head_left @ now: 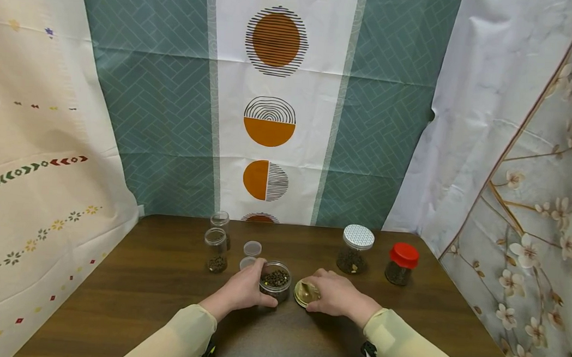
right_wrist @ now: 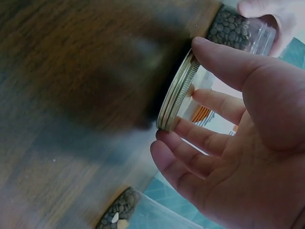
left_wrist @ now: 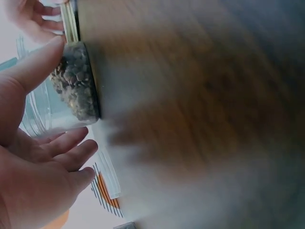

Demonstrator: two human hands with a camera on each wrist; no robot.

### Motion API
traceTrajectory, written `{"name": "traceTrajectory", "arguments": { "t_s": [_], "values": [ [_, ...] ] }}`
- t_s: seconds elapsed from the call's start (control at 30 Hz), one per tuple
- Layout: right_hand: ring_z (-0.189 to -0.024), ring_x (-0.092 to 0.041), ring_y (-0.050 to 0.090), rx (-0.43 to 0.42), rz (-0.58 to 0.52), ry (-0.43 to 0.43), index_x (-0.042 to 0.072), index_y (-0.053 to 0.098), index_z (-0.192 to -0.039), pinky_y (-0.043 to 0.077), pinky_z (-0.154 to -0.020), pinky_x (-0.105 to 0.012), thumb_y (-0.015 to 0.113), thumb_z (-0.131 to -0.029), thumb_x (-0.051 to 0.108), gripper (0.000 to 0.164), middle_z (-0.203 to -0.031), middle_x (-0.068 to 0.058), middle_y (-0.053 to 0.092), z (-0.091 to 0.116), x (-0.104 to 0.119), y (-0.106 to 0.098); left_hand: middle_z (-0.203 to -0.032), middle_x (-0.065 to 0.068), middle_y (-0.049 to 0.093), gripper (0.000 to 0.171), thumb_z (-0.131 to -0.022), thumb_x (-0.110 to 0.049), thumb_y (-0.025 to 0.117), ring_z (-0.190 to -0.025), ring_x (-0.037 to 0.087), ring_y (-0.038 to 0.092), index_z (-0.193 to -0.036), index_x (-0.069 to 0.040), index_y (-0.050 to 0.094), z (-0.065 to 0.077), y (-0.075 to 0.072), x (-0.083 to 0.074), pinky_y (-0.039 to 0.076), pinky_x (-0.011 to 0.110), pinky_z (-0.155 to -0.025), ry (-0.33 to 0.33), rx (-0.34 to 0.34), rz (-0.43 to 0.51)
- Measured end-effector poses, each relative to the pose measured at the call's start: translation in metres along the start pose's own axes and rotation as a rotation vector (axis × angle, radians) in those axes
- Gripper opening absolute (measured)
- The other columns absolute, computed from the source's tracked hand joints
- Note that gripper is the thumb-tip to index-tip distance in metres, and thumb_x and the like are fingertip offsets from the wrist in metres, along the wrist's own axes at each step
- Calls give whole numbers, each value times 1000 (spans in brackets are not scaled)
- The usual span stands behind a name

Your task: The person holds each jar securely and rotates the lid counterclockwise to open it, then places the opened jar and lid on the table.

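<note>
I have the left hand (head_left: 246,288) around the open jar (head_left: 276,279) of dark pellets, mid-table, thumb on the near side, fingers on the far side; right hand (head_left: 339,294) just right of it, thumb and fingertips pinching the gold lid (head_left: 301,297) by its rim; white-lidded jar (head_left: 354,252) and red-lidded jar (head_left: 401,266) stand far right.

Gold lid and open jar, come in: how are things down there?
Left hand cupped around open jar of dark pellets. Right hand gripping gold lid beside it. No obstacle visible between them.
</note>
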State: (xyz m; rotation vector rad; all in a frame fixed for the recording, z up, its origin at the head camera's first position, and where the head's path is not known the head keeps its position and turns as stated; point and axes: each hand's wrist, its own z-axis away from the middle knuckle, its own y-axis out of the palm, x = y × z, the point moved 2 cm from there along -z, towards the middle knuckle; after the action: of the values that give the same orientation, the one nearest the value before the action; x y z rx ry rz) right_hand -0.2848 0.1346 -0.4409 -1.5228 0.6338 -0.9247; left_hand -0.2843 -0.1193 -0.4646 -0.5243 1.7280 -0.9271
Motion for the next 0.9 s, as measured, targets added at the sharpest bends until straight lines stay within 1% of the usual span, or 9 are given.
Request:
{"name": "traceTrajectory", "arguments": {
  "t_s": [0.2, 0.37, 0.43, 0.53, 0.63, 0.73, 0.83, 0.9],
  "values": [
    [-108, -30, 65, -26, 31, -26, 13, 75, -139, 57, -87, -49, 96, -87, 33, 60, -124, -9, 69, 0, 1, 5, -132, 19, 66, 95, -80, -38, 102, -121, 35, 66, -149, 4, 51, 1, 0, -3, 53, 59, -104, -35, -21, 2],
    [-116, -34, 67, -56, 83, -76, 12, 75, -137, 59, -91, -52, 94, -89, 38, 58, -133, -12, 68, 3, 3, 6, -131, 18, 66, 90, -80, -35, 103, -119, 33, 65, -146, 3, 54, 3, 0, -6, 54, 58, -102, -38, -52, -7],
    [-119, -36, 67, -69, 94, -100, 11, 75, -136, 59, -94, -54, 93, -91, 39, 56, -136, -12, 68, 7, 3, 5, -132, 18, 66, 90, -80, -34, 103, -120, 34, 65, -146, 3, 55, 4, -1, -7, 54, 58, -103, -36, -64, -12],
    [-119, -37, 69, -95, 90, -136, 9, 76, -132, 58, -96, -55, 92, -92, 37, 52, -134, -12, 70, 15, 4, 2, -136, 20, 65, 92, -79, -34, 103, -124, 36, 64, -147, 5, 55, 7, -2, -10, 53, 59, -105, -31, -83, -25],
    [-117, -34, 70, -103, 81, -167, 7, 76, -131, 58, -97, -54, 91, -94, 35, 49, -131, -10, 72, 24, 3, -1, -141, 21, 63, 93, -82, -36, 101, -129, 37, 63, -150, 5, 54, 9, -3, -12, 52, 59, -107, -27, -92, -39],
    [-116, -29, 72, -94, 75, -198, 7, 76, -131, 59, -96, -53, 89, -96, 33, 46, -129, -7, 73, 30, 2, -1, -140, 21, 64, 89, -84, -37, 99, -128, 37, 64, -149, 6, 55, 10, -5, -15, 53, 59, -106, -19, -103, -52],
    [-116, -25, 72, -70, 82, -225, 9, 77, -131, 58, -97, -51, 88, -97, 33, 43, -128, -5, 73, 32, 2, 0, -135, 19, 67, 83, -86, -35, 98, -123, 35, 66, -146, 5, 58, 10, -7, -17, 54, 58, -103, -18, -116, -53],
    [-119, -26, 71, -45, 91, -226, 9, 77, -131, 58, -98, -51, 87, -98, 35, 43, -131, -5, 72, 33, 1, 1, -131, 18, 68, 80, -85, -34, 99, -120, 34, 66, -143, 5, 60, 10, -7, -17, 55, 58, -101, -19, -122, -51]
  ]
}}
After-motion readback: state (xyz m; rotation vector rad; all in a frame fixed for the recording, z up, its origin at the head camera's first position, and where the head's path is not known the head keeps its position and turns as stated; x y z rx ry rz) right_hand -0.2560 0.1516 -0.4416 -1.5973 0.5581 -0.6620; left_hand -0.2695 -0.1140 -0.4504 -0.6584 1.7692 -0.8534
